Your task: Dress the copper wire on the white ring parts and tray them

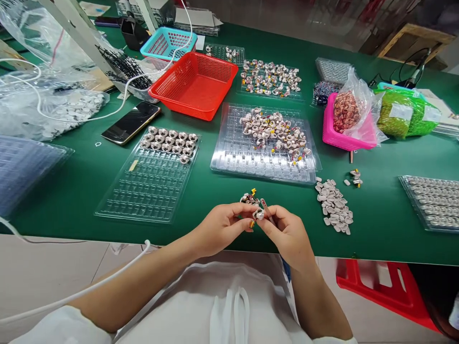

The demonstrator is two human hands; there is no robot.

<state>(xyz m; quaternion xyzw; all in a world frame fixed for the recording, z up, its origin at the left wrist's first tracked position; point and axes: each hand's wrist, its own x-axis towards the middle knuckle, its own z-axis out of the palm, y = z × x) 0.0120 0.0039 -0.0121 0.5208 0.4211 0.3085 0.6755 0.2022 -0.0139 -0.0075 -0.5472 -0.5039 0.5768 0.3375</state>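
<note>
Faces a green desk (204,186), with both forearms over its near edge. Has, at the middle of it, a stack of clear trays (258,166), with a heap of white parts (276,129) with yellow tabs piled toward the stack's right edge. Has a clear tray (143,196) to the left of that, close to the desk's near edge; shows in it 3 rows of silver parts (172,141) at the far end, plus 1 alone just nearer, by the tray's right edge. Shows a red basket (195,88) beyond, toward the desk's far edge, then a filled tray (444,230) at the right edge and a pink basket (330,131) farther back, holding a bag of copper-coloured pieces (346,112).

Brings the left hand (222,225) and the right hand (290,234) together over the near edge, about midway along. Has a phone (131,122) lying flat, just beyond the clear tray's far left corner. Shows a pile of pale flat pieces (335,208) to the right of the right hand, and a smaller pile of parts (247,197) just beyond the left fingertips.

Clamps the right thumb and fingers on a slim tool (265,208), with the tip toward the far edge. Pinches a small white-and-silver part (258,214) in the left thumb and forefinger, above the desk; cannot tell whether touching the right thumb too.
</note>
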